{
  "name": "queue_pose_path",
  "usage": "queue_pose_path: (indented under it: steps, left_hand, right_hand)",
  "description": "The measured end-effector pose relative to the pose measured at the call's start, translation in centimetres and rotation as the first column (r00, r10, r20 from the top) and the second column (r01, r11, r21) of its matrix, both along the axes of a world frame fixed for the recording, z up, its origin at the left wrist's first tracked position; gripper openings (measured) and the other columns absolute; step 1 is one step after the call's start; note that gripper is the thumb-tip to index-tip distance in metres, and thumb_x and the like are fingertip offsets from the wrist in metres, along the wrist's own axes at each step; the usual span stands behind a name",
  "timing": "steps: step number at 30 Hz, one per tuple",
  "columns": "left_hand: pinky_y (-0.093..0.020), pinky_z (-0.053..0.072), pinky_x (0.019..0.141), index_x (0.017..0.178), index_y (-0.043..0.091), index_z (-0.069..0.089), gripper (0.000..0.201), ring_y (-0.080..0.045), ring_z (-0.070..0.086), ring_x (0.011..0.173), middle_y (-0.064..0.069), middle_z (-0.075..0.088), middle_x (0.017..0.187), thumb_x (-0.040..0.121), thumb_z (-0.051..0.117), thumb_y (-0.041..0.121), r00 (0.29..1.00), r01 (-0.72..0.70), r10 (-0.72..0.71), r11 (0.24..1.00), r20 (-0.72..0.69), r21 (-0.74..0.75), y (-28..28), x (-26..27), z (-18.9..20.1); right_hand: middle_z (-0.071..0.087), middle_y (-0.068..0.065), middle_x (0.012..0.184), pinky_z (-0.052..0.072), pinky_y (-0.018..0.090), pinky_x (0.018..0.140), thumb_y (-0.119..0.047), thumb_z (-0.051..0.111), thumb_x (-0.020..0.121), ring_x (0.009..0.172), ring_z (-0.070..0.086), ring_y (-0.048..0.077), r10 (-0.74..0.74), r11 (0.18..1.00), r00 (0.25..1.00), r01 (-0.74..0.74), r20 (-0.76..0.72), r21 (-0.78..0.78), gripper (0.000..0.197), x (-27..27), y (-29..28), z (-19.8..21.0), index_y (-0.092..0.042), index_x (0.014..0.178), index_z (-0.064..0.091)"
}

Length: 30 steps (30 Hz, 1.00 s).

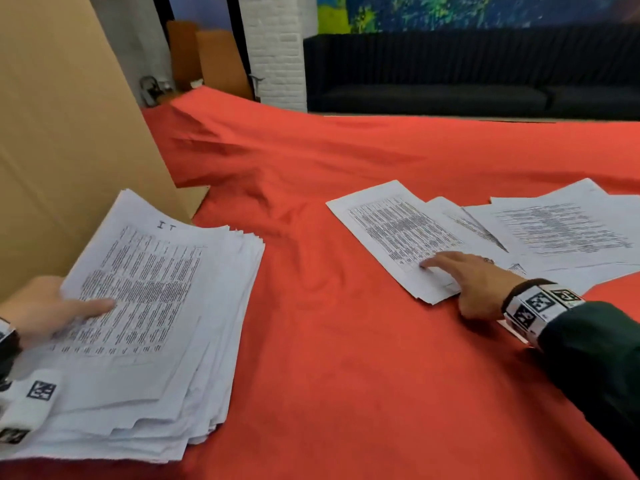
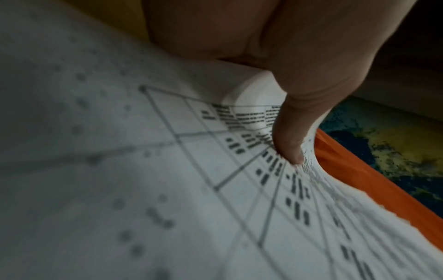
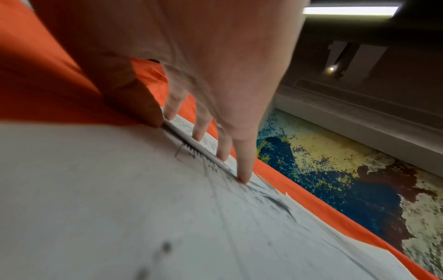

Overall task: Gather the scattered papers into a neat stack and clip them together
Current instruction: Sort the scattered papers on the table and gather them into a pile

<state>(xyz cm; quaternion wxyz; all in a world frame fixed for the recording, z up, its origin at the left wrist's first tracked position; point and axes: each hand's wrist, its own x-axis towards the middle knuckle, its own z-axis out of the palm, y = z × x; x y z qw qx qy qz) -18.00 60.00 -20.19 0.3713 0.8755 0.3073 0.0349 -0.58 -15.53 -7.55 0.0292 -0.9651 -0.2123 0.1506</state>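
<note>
The right hand [image 1: 481, 285] lay flat with straight fingers on the nearest loose sheet [image 1: 398, 233], thumb at its edge. To do it well, it had to slide this sheet over the red cloth [image 1: 329, 341] of the tabletop without creasing it. The left hand [image 1: 45, 306] held the uneven stack [image 1: 152, 323], thumb on top, well apart.

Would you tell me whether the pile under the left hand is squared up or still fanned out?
Fanned out: the pile shows staggered sheet edges along its right side, held by the left hand.
</note>
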Motion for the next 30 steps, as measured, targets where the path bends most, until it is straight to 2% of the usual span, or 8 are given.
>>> queue_pose_path:
  steps: [2,4,8,13,21,24,27,30]
  left_hand:
    - [-0.056,0.057,0.088,0.105,0.018,0.078,0.061,-0.04,0.076,0.093,-0.01,0.08,0.098,0.055,0.099,0.045,0.992,0.021,-0.019,1.0,-0.121,0.017,-12.7,-1.1,8.5]
    - [-0.048,0.059,0.085,0.095,0.02,0.077,0.039,-0.03,0.075,0.084,-0.004,0.079,0.089,0.063,0.097,0.028,0.99,0.04,-0.03,0.997,-0.138,0.072,-14.9,-1.1,10.8]
    - [-0.043,0.061,0.085,0.108,0.03,0.071,0.082,-0.019,0.076,0.085,0.01,0.079,0.093,0.039,0.096,0.065,0.964,0.051,-0.002,0.982,-0.265,0.181,-12.0,0.4,8.8]
    - [-0.048,0.058,0.088,0.093,0.016,0.076,0.064,-0.029,0.076,0.082,-0.003,0.08,0.082,0.039,0.104,0.034,0.975,0.031,-0.011,0.996,-0.222,0.084,-16.9,0.7,10.9]
    - [-0.039,0.06,0.083,0.091,0.034,0.075,0.085,-0.014,0.075,0.08,0.019,0.077,0.083,0.025,0.077,0.088,0.962,0.154,-0.064,0.929,-0.265,0.337,-15.3,0.5,9.5]
    - [-0.038,0.058,0.081,0.1,0.035,0.07,0.092,-0.014,0.072,0.084,0.018,0.075,0.089,0.031,0.064,0.095,0.933,0.258,-0.1,0.857,-0.347,0.446,-16.5,0.8,10.7]
    - [-0.041,0.057,0.083,0.127,0.026,0.062,0.083,-0.024,0.069,0.102,0.003,0.07,0.117,0.061,0.075,0.075,0.964,0.256,-0.158,0.761,-0.213,0.596,-25.3,1.4,14.8]
    - [-0.033,0.056,0.075,0.122,0.026,0.06,0.031,-0.014,0.072,0.094,0.006,0.072,0.113,0.095,0.065,0.039,0.935,0.344,-0.354,0.921,0.025,0.183,-35.8,2.3,17.7]
  right_hand:
    - [0.025,-0.011,0.162,0.04,0.04,0.114,-0.001,0.055,0.068,0.146,0.034,0.021,0.016,0.999,1.0,-0.017,-0.02,-0.031,0.095,0.1,0.2,0.2,-0.046,0.148,0.031]
    - [0.022,-0.012,0.162,0.043,0.039,0.111,-0.004,0.056,0.067,0.146,0.033,0.02,0.026,0.998,0.998,-0.029,-0.058,-0.059,0.097,0.2,0.3,0.4,-0.047,0.149,0.027]
    - [0.014,-0.009,0.164,0.052,0.043,0.099,-0.018,0.06,0.058,0.143,0.039,0.026,-0.015,0.995,0.994,0.003,-0.11,-0.101,0.102,0.7,0.4,0.9,-0.057,0.144,0.02]
    - [0.041,-0.017,0.138,0.056,0.051,0.088,-0.018,0.055,0.056,0.127,0.044,0.027,-0.014,0.981,1.0,0.01,-0.022,-0.192,0.1,1.2,0.9,0.9,-0.057,0.141,0.018]
    - [0.061,-0.01,0.132,0.053,0.041,0.09,-0.022,0.058,0.088,0.117,0.059,0.028,0.035,0.97,0.967,0.028,0.253,-0.241,0.055,2.1,0.7,-0.1,-0.045,0.136,0.044]
    - [0.072,0.001,0.11,0.055,0.037,0.08,-0.045,0.05,0.095,0.103,0.067,0.031,-0.004,0.986,0.947,0.057,0.321,-0.156,0.021,1.8,0.2,0.3,-0.037,0.112,0.06]
    - [0.072,0.006,0.104,0.051,0.034,0.071,-0.046,0.053,0.093,0.098,0.068,0.033,-0.023,0.996,0.933,0.053,0.36,-0.074,0.023,1.0,-0.7,1.2,-0.033,0.109,0.063]
    - [0.073,0.002,0.1,0.045,0.032,0.066,-0.057,0.045,0.096,0.096,0.068,0.032,-0.014,0.997,0.912,0.045,0.409,-0.068,0.032,-0.5,-1.6,1.2,-0.041,0.117,0.061]
